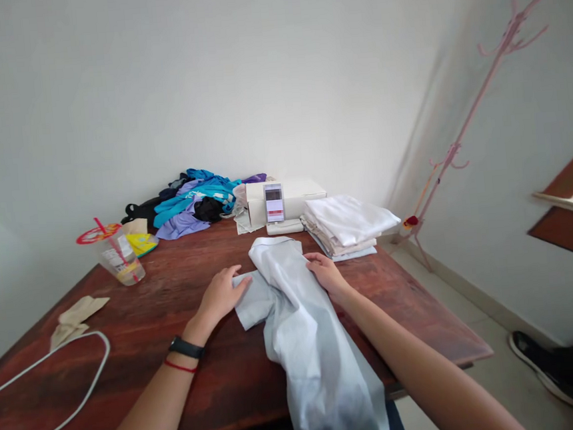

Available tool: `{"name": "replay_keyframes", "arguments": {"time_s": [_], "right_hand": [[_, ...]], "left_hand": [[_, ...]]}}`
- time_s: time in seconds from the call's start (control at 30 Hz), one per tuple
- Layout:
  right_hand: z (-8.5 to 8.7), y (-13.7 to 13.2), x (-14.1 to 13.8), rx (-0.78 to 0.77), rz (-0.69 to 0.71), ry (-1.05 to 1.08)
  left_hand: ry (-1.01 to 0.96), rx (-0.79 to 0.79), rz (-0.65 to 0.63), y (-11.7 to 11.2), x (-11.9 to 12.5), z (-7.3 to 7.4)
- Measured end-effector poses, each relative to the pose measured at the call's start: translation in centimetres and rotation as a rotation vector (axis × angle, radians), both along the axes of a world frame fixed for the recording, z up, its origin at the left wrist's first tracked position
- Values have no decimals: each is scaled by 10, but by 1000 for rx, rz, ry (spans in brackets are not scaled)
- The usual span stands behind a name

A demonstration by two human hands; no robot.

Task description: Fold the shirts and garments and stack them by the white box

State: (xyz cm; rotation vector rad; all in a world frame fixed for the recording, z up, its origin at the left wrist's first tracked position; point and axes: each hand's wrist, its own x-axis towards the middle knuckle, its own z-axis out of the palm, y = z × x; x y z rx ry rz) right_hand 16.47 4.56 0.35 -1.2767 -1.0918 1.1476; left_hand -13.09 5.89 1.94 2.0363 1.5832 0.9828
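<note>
A pale grey-blue shirt (301, 327) lies lengthwise on the dark wooden table (206, 389), its lower part hanging over the near edge. My left hand (220, 293) rests flat on the shirt's left sleeve, fingers stretched out. My right hand (325, 270) lies on the shirt's right side near the collar, with the fingers curled a little over the cloth. A black band and a red string sit on my left wrist.
A stack of folded white clothes (348, 226) stands behind my right hand. Behind it are a white box (297, 194) with a phone (274, 203) leaning on it, a heap of coloured clothes (192, 200), a plastic cup (119, 256) and a white cable (75, 387). A pink coat stand (477, 101) and someone's shoe (540, 360) are on the right.
</note>
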Motion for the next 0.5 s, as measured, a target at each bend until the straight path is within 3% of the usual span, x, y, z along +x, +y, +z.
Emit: {"name": "replay_keyframes", "arguments": {"time_s": [0.13,0.33,0.4,0.5], "right_hand": [[-3,4,3,74,-29,-132],[19,-1,6,311,-109,-271],[32,-11,1,399,-40,-238],[46,-31,-16,368,265,-110]], "left_hand": [[-58,-70,-38,-5,5,0],[-301,-123,-117,-11,6,27],[-495,-154,-109,-17,9,37],[-905,-267,-149,-29,18,49]]}}
